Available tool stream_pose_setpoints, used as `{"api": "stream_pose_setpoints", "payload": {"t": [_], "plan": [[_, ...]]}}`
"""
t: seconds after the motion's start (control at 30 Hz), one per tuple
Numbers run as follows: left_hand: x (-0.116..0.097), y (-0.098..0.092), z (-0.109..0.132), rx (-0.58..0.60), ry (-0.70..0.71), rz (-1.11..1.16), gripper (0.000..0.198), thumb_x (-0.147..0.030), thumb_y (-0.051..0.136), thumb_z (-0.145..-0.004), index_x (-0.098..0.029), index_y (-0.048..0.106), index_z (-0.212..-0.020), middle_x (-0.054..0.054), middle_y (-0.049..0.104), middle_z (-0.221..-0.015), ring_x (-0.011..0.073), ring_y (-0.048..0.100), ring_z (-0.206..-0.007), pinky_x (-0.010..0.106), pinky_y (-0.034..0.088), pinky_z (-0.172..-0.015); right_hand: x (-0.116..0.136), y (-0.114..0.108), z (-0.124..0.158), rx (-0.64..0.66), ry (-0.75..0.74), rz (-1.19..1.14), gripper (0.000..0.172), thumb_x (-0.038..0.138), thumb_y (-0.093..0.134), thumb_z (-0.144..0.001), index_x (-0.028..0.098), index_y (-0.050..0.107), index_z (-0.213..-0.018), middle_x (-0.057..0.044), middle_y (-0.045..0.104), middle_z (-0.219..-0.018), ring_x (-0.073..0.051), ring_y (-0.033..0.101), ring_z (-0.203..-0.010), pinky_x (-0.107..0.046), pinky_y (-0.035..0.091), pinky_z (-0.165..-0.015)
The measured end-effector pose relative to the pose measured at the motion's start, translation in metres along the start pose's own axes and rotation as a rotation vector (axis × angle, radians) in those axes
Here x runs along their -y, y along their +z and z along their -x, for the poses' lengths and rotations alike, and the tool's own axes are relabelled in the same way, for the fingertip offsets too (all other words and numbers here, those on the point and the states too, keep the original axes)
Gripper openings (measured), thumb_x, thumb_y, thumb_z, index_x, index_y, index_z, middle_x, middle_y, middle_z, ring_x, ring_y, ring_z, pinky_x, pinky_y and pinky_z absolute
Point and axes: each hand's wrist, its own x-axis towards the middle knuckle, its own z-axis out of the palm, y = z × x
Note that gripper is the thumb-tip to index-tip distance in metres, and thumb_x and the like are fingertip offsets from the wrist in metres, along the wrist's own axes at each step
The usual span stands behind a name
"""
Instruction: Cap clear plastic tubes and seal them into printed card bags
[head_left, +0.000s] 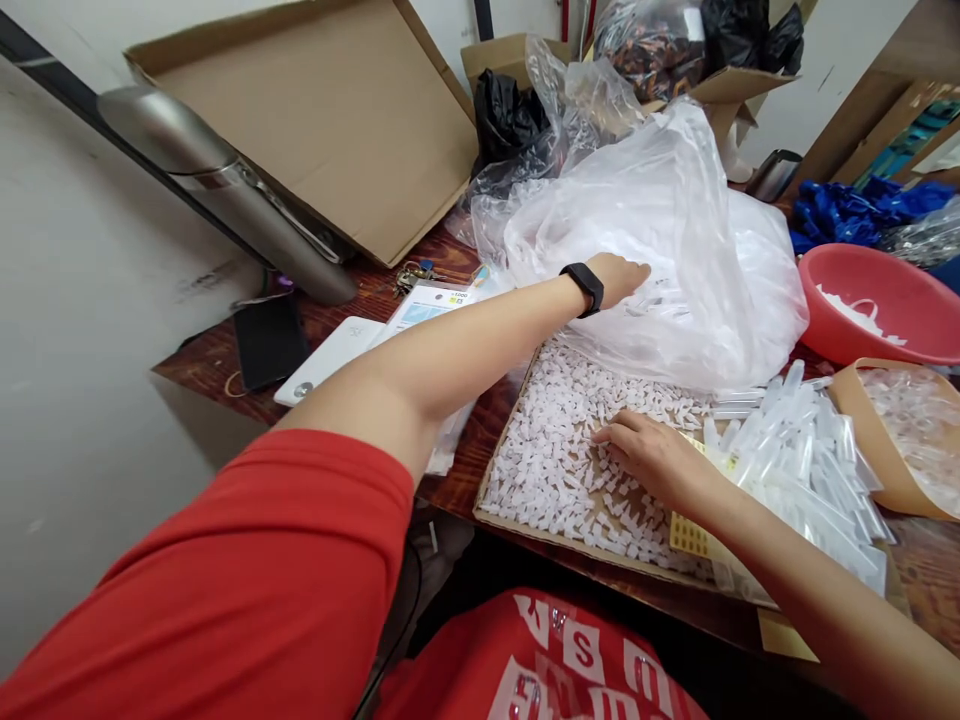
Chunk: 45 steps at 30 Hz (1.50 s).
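Note:
My left hand [616, 279], with a black band on its wrist, reaches to the mouth of a large white translucent plastic bag [720, 250]. Its fingers stretch forward against white contents, and its palm is hidden. Below it, my right hand [651, 455] is low over many small white plastic pieces [547, 450] spread in a shallow cardboard tray [585, 548]. The fingers of that hand are bent and close together among the pieces; whatever is between them cannot be made out. Under the right wrist lies a yellow dotted sheet [688, 536].
Clear plastic sleeves [802, 460] are heaped on the tray's right. Beyond stand an orange container [885, 470] and a red bowl [840, 300]. At left lie a phone [270, 340], a white device [334, 355] and keys [409, 277]. Cardboard [322, 110] leans on the wall.

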Motion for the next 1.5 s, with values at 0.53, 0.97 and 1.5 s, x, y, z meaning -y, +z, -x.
{"api": "stream_pose_setpoints", "payload": {"t": [0.53,0.97,1.5], "plan": [[-0.109,-0.004,0.22,0.242,-0.194,1.772,0.023,-0.041,0.056,-0.11,-0.021,0.052,-0.122,-0.002,0.062,-0.094,0.0121,0.07,-0.078,0.027,0.052,-0.071,0.034,-0.048,0.073,-0.555,0.234,-0.617,0.017,0.025,0.077,-0.096,0.03,0.078,-0.112,-0.002,0.078,-0.105,-0.016,0.075,-0.097,-0.027,0.061,-0.086],[-0.145,0.018,0.253,0.21,0.177,1.057,0.035,-0.04,0.041,-0.117,-0.017,0.062,-0.133,0.011,0.071,-0.13,0.0213,0.064,-0.122,0.032,0.046,-0.108,0.075,-0.036,0.103,-0.66,0.124,-0.923,0.032,0.006,0.075,-0.093,0.033,0.079,-0.109,0.0,0.081,-0.095,-0.017,0.075,-0.091,-0.033,0.064,-0.087],[-0.163,0.039,0.256,0.033,0.394,1.058,0.029,-0.03,0.04,-0.117,-0.011,0.06,-0.127,0.015,0.074,-0.12,0.021,0.067,-0.11,0.03,0.05,-0.094,0.076,-0.016,0.13,-0.693,0.071,-0.729,0.024,0.014,0.078,-0.093,0.027,0.08,-0.114,-0.003,0.076,-0.094,-0.02,0.07,-0.086,-0.041,0.058,-0.082]]}}
